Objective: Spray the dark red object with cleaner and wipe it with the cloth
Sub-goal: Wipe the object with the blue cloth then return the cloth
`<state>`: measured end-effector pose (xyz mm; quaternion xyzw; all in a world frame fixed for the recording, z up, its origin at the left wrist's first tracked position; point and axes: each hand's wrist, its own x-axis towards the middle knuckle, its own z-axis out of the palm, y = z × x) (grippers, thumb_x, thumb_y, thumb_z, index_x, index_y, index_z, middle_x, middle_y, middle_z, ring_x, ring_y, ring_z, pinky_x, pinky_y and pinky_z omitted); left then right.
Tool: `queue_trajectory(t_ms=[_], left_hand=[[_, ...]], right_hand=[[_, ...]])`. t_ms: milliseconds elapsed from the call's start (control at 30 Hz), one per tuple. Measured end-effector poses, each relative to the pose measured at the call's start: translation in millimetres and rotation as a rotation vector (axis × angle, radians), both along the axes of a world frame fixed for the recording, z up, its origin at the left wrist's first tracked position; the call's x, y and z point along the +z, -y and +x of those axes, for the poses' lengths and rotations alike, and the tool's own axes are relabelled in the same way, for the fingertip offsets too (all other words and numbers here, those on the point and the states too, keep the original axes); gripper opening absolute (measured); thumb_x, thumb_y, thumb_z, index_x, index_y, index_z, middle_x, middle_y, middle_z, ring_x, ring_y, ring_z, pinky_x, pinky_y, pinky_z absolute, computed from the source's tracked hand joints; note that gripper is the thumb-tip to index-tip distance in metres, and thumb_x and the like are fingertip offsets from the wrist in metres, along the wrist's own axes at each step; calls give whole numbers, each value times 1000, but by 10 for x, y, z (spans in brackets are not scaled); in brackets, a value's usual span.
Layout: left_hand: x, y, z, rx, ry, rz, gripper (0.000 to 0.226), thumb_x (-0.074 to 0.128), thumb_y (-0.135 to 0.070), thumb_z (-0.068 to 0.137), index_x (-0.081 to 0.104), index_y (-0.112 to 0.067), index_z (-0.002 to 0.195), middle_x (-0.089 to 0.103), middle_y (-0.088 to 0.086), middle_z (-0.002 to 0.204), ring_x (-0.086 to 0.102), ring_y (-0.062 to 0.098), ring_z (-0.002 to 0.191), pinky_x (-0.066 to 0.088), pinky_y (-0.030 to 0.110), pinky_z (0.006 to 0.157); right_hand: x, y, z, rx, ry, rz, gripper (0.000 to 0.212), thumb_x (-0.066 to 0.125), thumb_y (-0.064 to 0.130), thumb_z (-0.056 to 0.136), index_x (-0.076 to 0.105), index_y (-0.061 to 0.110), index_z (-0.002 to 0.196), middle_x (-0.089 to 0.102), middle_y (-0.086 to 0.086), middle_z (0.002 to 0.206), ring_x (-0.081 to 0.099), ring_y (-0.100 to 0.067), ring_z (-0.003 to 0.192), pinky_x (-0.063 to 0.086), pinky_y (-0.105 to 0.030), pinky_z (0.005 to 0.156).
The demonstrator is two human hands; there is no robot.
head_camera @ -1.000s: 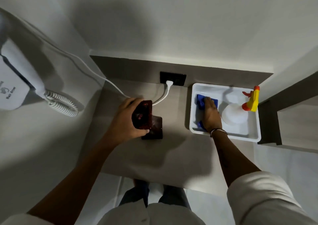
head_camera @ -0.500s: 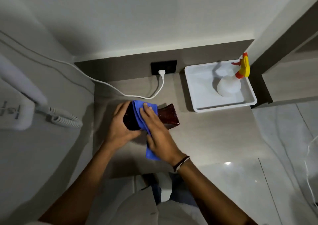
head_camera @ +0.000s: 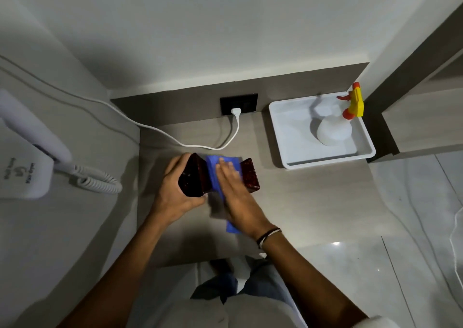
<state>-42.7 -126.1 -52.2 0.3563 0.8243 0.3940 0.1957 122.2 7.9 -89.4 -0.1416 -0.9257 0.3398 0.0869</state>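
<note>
Head view, right hand (head_camera: pixel 240 197) pressing blue cloth (head_camera: pixel 218 169) on dark red object (head_camera: pixel 193 177)

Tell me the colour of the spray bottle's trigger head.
Yellow with orange-red trigger and collar, on the spray bottle; head view.

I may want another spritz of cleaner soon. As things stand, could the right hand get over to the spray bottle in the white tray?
Probably yes. The right hand lies flat on the blue cloth, gripping nothing, and bare counter separates it from the white tray. The spray bottle stands there uncovered.
</note>
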Motion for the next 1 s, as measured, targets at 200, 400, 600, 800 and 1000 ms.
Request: queue_trajectory(t_ms=[200, 400, 600, 800, 1000], left_hand=[[60, -132, 60, -25, -17, -20, 107, 95, -23, 54, 53, -16, 152, 50, -2, 147, 53, 13, 133, 38, 6, 105], [67, -123, 73, -4, -57, -19, 108, 89, -28, 50, 55, -13, 151, 49, -11, 138, 54, 10, 129, 35, 2, 104], [64, -178, 154, 18, -55, -31, 108, 86, -34, 52, 52, -17, 153, 45, -12, 143, 50, 4, 132, 37, 8, 107], [42, -79, 87, 23, -108, -28, 101, 94, -26, 53, 57, -12, 146, 54, -8, 140, 54, 2, 131, 42, 21, 108], [81, -2, 70, 30, -122, -86, 111, 100, -24, 54, 52, -14, 153, 52, 5, 144, 56, 25, 130, 49, 33, 106]], right_hand=[[105, -48, 50, -44, 46, -152, 102, 54, -23, 88, 3, 6, 171, -9, -12, 180, -7, -31, 169, 7, -48, 138], [-4, -160, 143, 28, 72, -58, 107, 53, -25, 86, -3, 10, 170, -14, -10, 180, -12, -30, 168, 7, -50, 138], [39, -109, 138, -19, 21, -141, 100, 51, -21, 88, 4, 8, 171, -5, -12, 181, -4, -30, 169, 8, -49, 138], [6, 44, -4, 100, -93, 60, 104, 51, -15, 85, -3, 9, 170, -6, -12, 182, -8, -32, 169, 7, -47, 138], [-159, -812, 423, -255, 262, -403, 68, 49, -2, 107, 27, 14, 169, 37, -10, 172, 37, -31, 160, 26, -27, 128]])
